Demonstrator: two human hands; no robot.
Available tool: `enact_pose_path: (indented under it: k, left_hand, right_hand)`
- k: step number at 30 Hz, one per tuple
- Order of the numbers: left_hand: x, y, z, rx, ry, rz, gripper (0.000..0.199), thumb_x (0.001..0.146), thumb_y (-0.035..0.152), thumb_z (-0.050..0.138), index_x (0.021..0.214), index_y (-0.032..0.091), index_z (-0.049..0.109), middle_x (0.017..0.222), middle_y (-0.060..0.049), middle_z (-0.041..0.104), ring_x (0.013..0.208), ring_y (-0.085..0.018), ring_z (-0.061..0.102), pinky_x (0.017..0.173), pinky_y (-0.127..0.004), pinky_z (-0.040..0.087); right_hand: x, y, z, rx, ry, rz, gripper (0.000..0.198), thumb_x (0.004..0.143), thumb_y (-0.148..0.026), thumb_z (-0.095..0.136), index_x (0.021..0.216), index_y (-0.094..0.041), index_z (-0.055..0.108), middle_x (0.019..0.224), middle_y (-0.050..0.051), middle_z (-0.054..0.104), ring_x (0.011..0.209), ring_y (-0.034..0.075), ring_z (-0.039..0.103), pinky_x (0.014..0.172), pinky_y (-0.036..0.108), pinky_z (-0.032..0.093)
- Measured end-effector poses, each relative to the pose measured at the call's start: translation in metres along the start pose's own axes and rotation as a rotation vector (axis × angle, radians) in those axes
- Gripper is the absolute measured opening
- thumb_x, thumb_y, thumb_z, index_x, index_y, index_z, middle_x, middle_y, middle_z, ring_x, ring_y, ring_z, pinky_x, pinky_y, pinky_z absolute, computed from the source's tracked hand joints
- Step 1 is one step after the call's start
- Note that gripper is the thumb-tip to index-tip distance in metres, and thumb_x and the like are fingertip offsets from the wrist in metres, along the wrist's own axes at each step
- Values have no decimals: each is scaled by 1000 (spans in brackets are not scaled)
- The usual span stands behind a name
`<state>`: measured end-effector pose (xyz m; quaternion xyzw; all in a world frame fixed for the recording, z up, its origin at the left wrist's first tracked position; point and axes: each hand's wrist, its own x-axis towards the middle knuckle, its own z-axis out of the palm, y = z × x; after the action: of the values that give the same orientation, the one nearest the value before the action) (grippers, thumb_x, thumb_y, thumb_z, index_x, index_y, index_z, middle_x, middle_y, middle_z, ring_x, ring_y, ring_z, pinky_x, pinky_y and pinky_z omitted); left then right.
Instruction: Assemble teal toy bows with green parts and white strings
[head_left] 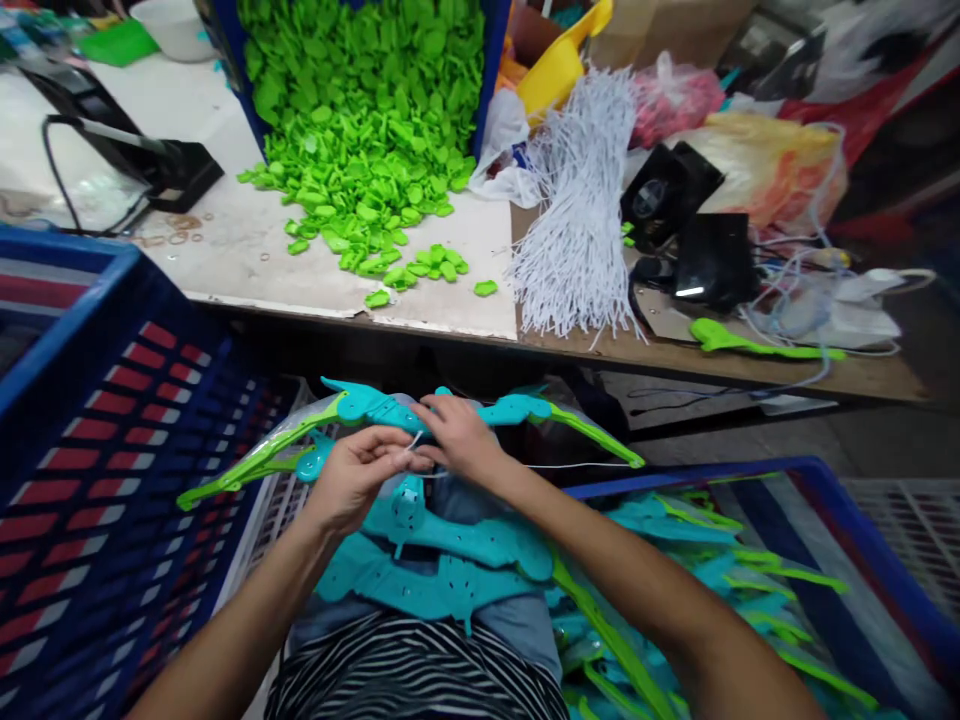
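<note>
A toy bow [517,408] with a turquoise middle and lime-green limbs lies across my lap. My left hand [364,470] pinches a white string [577,465] just below the bow's middle. Close against it, my right hand [457,435] has its fingers bent over the bow's centre, thumb and fingertips at the same string. From there the string runs right to the tip of the green limb. More turquoise bow parts [465,540] rest on my thighs beneath both hands. The fingertips partly cover where the string meets the bow.
Lime-green plastic pieces [375,190] spill from a blue bin onto the table [480,310]. A bundle of white strings [577,220] hangs at its edge. Blue crates stand left [105,480] and right [810,470], the right one full of bows. Black devices [712,260] sit among cables.
</note>
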<state>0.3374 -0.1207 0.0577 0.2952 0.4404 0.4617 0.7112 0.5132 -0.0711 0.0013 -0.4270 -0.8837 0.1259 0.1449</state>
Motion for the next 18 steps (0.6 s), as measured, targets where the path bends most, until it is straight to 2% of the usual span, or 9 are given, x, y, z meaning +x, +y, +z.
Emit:
enact_pose_path:
  k: [3, 6, 9, 11, 14, 18]
  left_hand:
    - [-8, 5, -6, -40, -14, -23, 33, 54, 35, 87, 75, 16, 71, 58, -2, 70, 56, -16, 67, 66, -31, 56]
    - [-20, 16, -22, -23, 53, 55, 31, 59, 38, 84, 66, 15, 67, 54, -2, 67, 45, -11, 59, 52, -24, 51]
    - [-27, 30, -44, 31, 299, 259, 27, 63, 36, 81, 68, 14, 66, 52, 0, 63, 40, -6, 49, 41, -16, 39]
    - [-25, 39, -58, 66, 499, 407, 24, 64, 34, 79, 69, 14, 66, 50, 2, 60, 40, -5, 46, 39, -15, 34]
    - [-12, 54, -75, 157, 657, 532, 20, 65, 31, 76, 70, 14, 66, 50, 2, 59, 40, -6, 48, 40, -17, 35]
    - [12, 72, -87, 336, 661, 548, 17, 69, 31, 69, 69, 14, 66, 51, 2, 60, 38, -7, 46, 39, -18, 34]
  right_hand:
    - [36, -18, 12, 47, -190, 54, 51, 85, -26, 60, 135, -20, 50, 111, 15, 63, 101, 27, 58, 89, 43, 45]
    - [42, 0, 0, 355, -297, 27, 50, 87, -29, 58, 137, -27, 49, 116, 7, 66, 104, 24, 60, 91, 38, 46]
    - [40, 24, -13, 738, -412, 30, 49, 85, -42, 58, 132, -28, 55, 126, 1, 63, 112, 25, 60, 96, 37, 46]
    - [41, 31, -13, 870, -472, 89, 54, 81, -48, 61, 129, -25, 58, 129, 2, 62, 116, 27, 58, 100, 40, 45]
    - [44, 31, -6, 905, -514, 167, 58, 77, -52, 64, 126, -22, 60, 128, 4, 61, 118, 29, 57, 103, 43, 43]
    - [46, 27, -4, 894, -525, 208, 58, 76, -52, 64, 125, -21, 61, 126, 5, 63, 115, 30, 59, 101, 45, 45]
